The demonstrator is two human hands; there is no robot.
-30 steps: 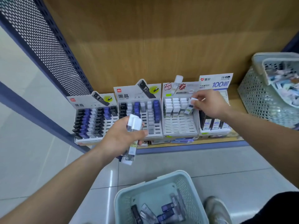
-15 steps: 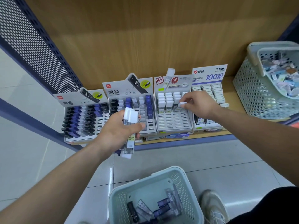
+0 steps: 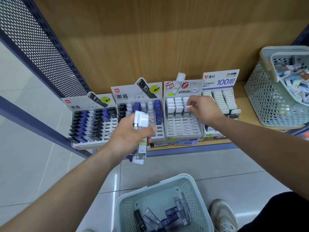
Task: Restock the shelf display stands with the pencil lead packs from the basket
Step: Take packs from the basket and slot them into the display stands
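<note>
My left hand (image 3: 132,133) grips a bundle of clear white-capped lead packs (image 3: 140,139) in front of the shelf edge. My right hand (image 3: 203,111) pinches the white cap of one lead pack (image 3: 188,108) standing in the third display stand (image 3: 183,129), at its right column. That stand holds white-capped packs in its upper rows, with bare slots below. A pale green basket (image 3: 189,183) on the floor holds several dark and purple lead packs (image 3: 170,215).
Two stands with black and purple packs (image 3: 93,124) (image 3: 142,111) sit to the left, a fourth stand (image 3: 220,101) to the right. A mesh basket of assorted items (image 3: 267,104) fills the shelf's right end. A perforated panel (image 3: 38,47) bounds the left. My shoe (image 3: 222,215) is beside the floor basket.
My right hand has lowered the white-capped pack from above the third stand into a slot in its right column. My left hand has kept its bundle and hardly moved.
</note>
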